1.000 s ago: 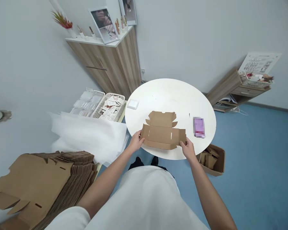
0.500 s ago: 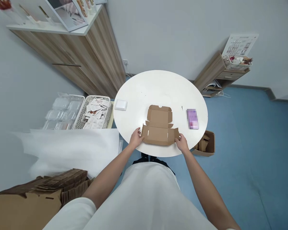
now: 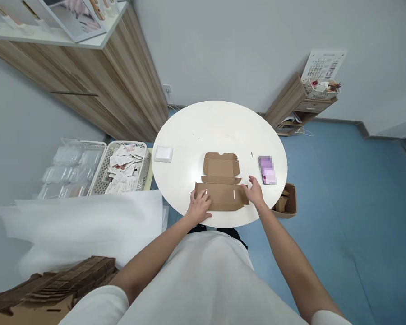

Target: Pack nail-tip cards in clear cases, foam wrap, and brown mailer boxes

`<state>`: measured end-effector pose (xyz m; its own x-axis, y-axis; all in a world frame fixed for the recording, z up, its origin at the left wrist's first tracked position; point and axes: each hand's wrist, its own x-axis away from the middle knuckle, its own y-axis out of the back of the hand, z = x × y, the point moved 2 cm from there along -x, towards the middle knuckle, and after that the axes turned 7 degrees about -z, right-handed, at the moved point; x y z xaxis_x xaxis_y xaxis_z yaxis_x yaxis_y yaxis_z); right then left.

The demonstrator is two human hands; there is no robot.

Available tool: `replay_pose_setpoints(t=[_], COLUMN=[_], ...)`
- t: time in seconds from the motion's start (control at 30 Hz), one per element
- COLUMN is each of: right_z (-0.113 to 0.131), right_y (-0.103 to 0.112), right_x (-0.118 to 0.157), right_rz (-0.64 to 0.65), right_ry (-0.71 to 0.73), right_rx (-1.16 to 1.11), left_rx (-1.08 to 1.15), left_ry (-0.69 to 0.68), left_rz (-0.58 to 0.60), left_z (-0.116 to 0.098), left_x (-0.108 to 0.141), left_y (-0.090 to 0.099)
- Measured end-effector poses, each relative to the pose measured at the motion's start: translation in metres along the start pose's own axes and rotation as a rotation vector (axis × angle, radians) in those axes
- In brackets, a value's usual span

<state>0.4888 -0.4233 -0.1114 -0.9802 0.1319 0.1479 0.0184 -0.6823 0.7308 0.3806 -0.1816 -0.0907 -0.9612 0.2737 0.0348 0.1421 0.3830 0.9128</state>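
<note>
An unfolded brown cardboard box (image 3: pixel 221 192) lies on the white oval table (image 3: pixel 219 124) in front of me. My left hand (image 3: pixel 199 207) rests over its near left corner, fingers spread across the flap. My right hand (image 3: pixel 254 192) is at the right side flap, thumb at the cardboard's edge and fingers apart, pointing away from me. The lid panel with its small notch stretches toward the far side of the table. To the right of my right hand lies a purple, pixelated object (image 3: pixel 267 170).
A small white packet (image 3: pixel 163 154) lies at the table's left. Beside the table stand a white basket of cards (image 3: pixel 144 174), clear plastic boxes (image 3: pixel 67 155), white sheeting (image 3: pixel 88 225) and stacked flat cardboard (image 3: pixel 61 284). A carton (image 3: pixel 291 201) sits on the floor at right.
Both hands have let go of the box's side edges. My left hand has moved inward onto the cardboard, and the near panel now lies flatter. The view has shifted slightly.
</note>
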Motion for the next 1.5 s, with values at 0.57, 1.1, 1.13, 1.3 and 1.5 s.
replay_pose_setpoints(t=[0.57, 1.1, 1.13, 1.3, 1.5], right_z=[0.017, 0.024, 0.023, 0.023, 0.03], right_y=[-0.043, -0.022, -0.022, -0.02, -0.018], right_x=[-0.094, -0.062, -0.059, -0.04, 0.014], right_rz=[0.379, 0.425, 0.423, 0.343, 0.21], right_ry=[-0.062, 0.134, 0.133, 0.185, 0.659], right_rx=[-0.106, 0.087, 0.101, 0.245, 0.558], left_rx=[-0.127, -0.325, -0.325, -0.306, -0.319], left_ry=[0.169, 0.215, 0.204, 0.166, 0.137], left_rz=[-0.002, 0.058, 0.061, 0.046, 0.03], left_z=[-0.009, -0.003, -0.003, 0.001, -0.002], left_x=[-0.017, -0.052, -0.052, -0.05, -0.039], left_y=[-0.031, -0.019, -0.02, -0.021, -0.022])
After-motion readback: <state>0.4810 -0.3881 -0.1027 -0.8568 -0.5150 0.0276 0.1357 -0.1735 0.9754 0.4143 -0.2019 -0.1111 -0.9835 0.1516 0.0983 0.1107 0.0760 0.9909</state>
